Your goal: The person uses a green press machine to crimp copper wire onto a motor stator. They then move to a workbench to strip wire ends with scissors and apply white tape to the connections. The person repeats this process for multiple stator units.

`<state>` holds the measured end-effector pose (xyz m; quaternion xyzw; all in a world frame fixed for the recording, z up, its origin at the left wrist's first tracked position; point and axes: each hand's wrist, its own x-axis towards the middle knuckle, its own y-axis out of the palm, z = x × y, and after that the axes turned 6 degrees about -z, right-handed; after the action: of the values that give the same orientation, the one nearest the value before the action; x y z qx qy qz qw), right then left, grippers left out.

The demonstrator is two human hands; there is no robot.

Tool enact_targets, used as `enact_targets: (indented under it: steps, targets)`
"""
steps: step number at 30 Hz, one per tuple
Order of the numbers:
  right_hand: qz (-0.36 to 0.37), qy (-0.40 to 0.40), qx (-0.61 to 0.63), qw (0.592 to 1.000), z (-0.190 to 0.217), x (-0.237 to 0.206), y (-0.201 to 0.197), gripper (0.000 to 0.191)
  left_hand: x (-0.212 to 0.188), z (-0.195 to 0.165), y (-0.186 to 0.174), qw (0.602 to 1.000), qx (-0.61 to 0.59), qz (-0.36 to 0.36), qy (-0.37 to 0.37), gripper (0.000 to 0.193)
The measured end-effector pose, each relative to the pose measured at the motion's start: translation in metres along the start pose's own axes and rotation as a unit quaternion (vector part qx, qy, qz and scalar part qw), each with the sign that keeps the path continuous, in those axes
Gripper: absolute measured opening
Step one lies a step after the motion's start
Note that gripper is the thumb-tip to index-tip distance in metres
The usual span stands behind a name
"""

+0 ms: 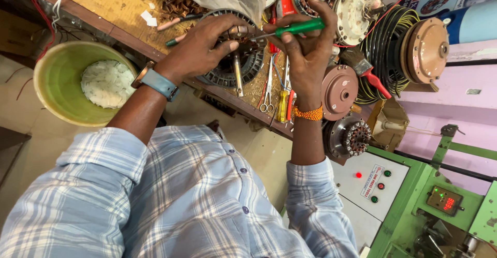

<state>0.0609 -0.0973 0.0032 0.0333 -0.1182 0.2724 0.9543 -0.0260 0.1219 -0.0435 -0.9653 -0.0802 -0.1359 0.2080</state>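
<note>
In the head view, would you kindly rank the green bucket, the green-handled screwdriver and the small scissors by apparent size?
1. Green bucket, largest, though it sits nearer the camera.
2. Green-handled screwdriver, held in the right hand.
3. Small scissors, smallest, though close to the screwdriver.

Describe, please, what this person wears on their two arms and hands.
Both arms come out of a light blue and white plaid shirt with the sleeves rolled up near the elbows. The left wrist carries a watch with a grey-blue strap and a copper-coloured case. The right wrist has an orange beaded band. The left hand and the right hand are bare: no gloves, no rings visible.
</note>
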Motion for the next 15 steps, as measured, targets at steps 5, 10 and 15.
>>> enact_targets:
  steps: [5, 10, 15]
  targets:
    - [-0.016, 0.010, 0.003, 1.000, 0.005, 0.003, 0.006, 0.060, -0.003, 0.002, 0.003, 0.999, -0.014, -0.028, -0.008, 0.060]
    - [-0.023, 0.004, -0.038, 0.999, 0.012, 0.004, 0.017, 0.055, 0.000, -0.002, 0.006, 0.998, 0.005, -0.064, 0.013, 0.059]
    - [-0.057, -0.004, -0.044, 0.997, 0.021, -0.006, 0.033, 0.045, -0.003, -0.011, 0.017, 0.992, 0.035, -0.062, -0.100, 0.043]
